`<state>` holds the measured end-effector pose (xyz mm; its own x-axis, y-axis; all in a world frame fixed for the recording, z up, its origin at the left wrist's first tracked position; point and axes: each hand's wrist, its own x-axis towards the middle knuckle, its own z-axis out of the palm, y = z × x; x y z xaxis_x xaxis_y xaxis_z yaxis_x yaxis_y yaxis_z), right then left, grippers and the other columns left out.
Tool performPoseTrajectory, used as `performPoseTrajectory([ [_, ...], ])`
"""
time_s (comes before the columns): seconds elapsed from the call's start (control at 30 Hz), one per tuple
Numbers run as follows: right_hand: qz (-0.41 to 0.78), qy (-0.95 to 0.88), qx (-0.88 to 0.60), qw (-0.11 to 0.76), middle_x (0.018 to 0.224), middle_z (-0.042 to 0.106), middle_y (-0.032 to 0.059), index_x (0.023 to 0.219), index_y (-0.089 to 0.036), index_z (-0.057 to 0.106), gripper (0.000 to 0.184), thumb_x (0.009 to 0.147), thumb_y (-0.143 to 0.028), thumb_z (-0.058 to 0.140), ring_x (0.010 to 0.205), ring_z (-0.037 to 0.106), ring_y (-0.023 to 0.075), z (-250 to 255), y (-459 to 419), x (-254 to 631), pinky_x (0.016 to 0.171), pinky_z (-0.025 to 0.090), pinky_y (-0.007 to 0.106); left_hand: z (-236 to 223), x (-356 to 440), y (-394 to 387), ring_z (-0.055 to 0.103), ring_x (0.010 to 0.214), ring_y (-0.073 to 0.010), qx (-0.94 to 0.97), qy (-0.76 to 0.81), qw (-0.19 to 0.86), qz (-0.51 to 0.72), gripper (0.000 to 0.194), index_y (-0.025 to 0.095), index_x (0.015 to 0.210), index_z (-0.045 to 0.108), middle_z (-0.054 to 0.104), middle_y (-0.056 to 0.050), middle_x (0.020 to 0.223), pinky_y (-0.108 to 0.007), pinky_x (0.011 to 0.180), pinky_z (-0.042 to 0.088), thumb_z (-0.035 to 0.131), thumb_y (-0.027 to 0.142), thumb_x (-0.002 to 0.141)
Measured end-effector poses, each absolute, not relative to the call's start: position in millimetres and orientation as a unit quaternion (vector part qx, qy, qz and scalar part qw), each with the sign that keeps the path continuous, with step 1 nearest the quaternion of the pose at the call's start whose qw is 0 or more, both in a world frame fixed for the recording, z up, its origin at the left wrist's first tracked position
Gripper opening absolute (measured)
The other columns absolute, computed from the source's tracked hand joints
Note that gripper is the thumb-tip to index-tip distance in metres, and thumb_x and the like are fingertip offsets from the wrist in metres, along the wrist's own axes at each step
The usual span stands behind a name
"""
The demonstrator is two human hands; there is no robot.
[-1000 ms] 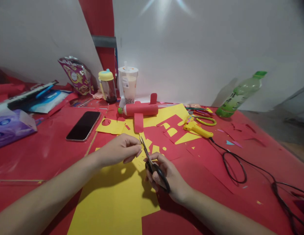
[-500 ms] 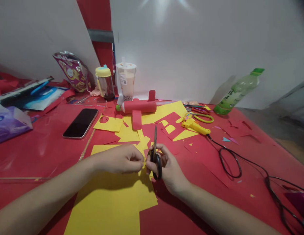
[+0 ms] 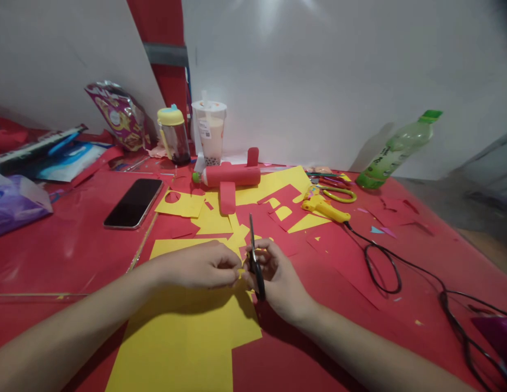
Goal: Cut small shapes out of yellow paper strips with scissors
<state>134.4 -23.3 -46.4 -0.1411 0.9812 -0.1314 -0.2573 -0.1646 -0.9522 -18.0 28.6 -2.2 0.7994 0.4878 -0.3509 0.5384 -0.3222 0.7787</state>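
Observation:
Over a large sheet of yellow paper (image 3: 183,337), my left hand (image 3: 210,265) is closed in a pinch on a small piece of yellow paper (image 3: 240,272), mostly hidden by the fingers. Close by, my right hand (image 3: 280,280) grips black-handled scissors (image 3: 257,272), their blades pointing up and away from me; its thumb and fingertips are beside the small piece. Beyond the hands lies a red paper-covered bottle (image 3: 232,176) with a green cap and red paper flaps, shaped like a plane. Yellow cut-outs (image 3: 283,213) and scraps surround it.
A phone (image 3: 134,203) lies to the left. Behind stand a yellow-lidded bottle (image 3: 172,136), a bubble tea cup (image 3: 211,133) and a snack bag (image 3: 118,117). On the right are a yellow glue gun (image 3: 327,208) with a looping black cord (image 3: 425,269) and a leaning green bottle (image 3: 398,149).
In my right hand the scissors have turned, so the blades tilt further left and the handles show more edge-on. My left hand keeps its pinch at nearly the same spot.

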Motion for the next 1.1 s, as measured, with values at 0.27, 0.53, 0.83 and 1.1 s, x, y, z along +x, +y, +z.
performPoseTrajectory([
  [0.27, 0.578, -0.378, -0.457, 0.561, 0.063, 0.052, -0.0069, 0.082, -0.022, 0.045, 0.045, 0.048, -0.014, 0.073, 0.059, 0.047, 0.0079, -47.0, -20.7, 134.2, 0.053, 0.037, 0.019, -1.8, -12.7, 27.5, 0.039, 0.049, -0.0082, 0.814, 0.335, 0.473, 0.014, 0.031, 0.016, 0.056, 0.041, 0.043, 0.003, 0.052, -0.019, 0.047, 0.029, 0.032, 0.031, 0.082],
  [0.53, 0.557, -0.386, -0.46, 0.574, 0.064, 0.052, -0.0064, 0.081, -0.022, 0.045, 0.041, 0.051, -0.015, 0.072, 0.058, 0.048, 0.0076, -48.3, -21.2, 134.2, 0.05, 0.037, 0.019, -16.4, -7.3, 25.8, 0.03, 0.045, -0.0065, 0.833, 0.354, 0.42, 0.075, 0.027, 0.016, 0.051, 0.034, 0.032, 0.006, 0.047, -0.019, 0.044, 0.022, 0.034, 0.023, 0.077],
  [0.83, 0.653, -0.41, -0.403, 0.493, 0.058, 0.048, -0.0076, 0.084, -0.021, 0.039, 0.041, 0.061, -0.037, 0.069, 0.045, 0.047, 0.0069, -49.3, -23.7, 134.5, 0.044, 0.036, 0.02, -4.1, -17.3, 31.9, 0.031, 0.041, -0.0048, 0.763, 0.387, 0.486, 0.176, 0.026, 0.016, 0.047, 0.037, 0.034, 0.007, 0.043, -0.017, 0.042, 0.025, 0.038, 0.021, 0.072],
  [1.1, 0.716, -0.468, -0.278, 0.436, 0.067, 0.042, -0.0049, 0.091, -0.022, 0.037, 0.05, 0.061, -0.052, 0.064, 0.057, 0.04, 0.0086, -51.6, -26.4, 138.3, 0.056, 0.032, 0.025, 4.6, -25.0, 36.6, 0.034, 0.037, -0.004, 0.73, 0.383, 0.515, 0.234, 0.027, 0.015, 0.049, 0.042, 0.038, 0.007, 0.039, -0.016, 0.041, 0.026, 0.038, 0.023, 0.074],
])
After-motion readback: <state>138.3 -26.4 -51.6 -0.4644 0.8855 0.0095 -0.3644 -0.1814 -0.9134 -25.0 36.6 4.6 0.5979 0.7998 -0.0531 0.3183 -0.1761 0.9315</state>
